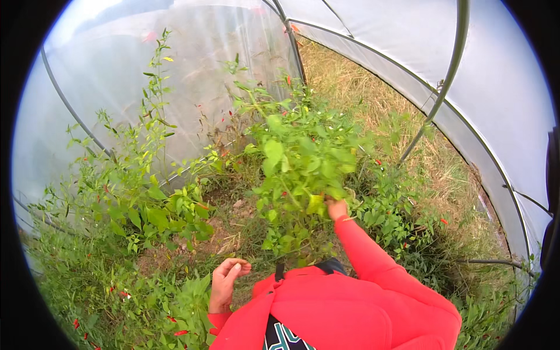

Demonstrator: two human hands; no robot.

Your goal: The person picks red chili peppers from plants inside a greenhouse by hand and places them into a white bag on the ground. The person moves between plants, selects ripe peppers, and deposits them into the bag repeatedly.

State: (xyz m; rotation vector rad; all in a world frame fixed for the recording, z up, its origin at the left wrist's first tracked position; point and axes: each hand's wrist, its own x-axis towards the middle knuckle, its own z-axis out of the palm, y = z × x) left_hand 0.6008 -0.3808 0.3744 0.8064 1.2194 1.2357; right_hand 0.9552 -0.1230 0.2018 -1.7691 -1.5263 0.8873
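My right hand (337, 208) reaches into a leafy chili pepper plant (302, 175) in front of me. Leaves cover its fingertips, so what they grip is hidden. A small red-orange spot, perhaps a chili, shows beside that hand. My left hand (226, 280) is held low, near my body and over the ground plants. Its fingers are curled with the thumb close to them, and I cannot tell if anything small is between them. Several red chilies (180, 333) hang among the foliage at the lower left.
Clear plastic sheeting (197, 70) on curved metal hoops (453, 65) encloses the plants. More chili plants stand left (148, 210) and right (389, 205). Bare soil (223, 236) shows between them. Dry grass (363, 83) lies beyond the raised side. A dark pipe (492, 262) runs low at the right.
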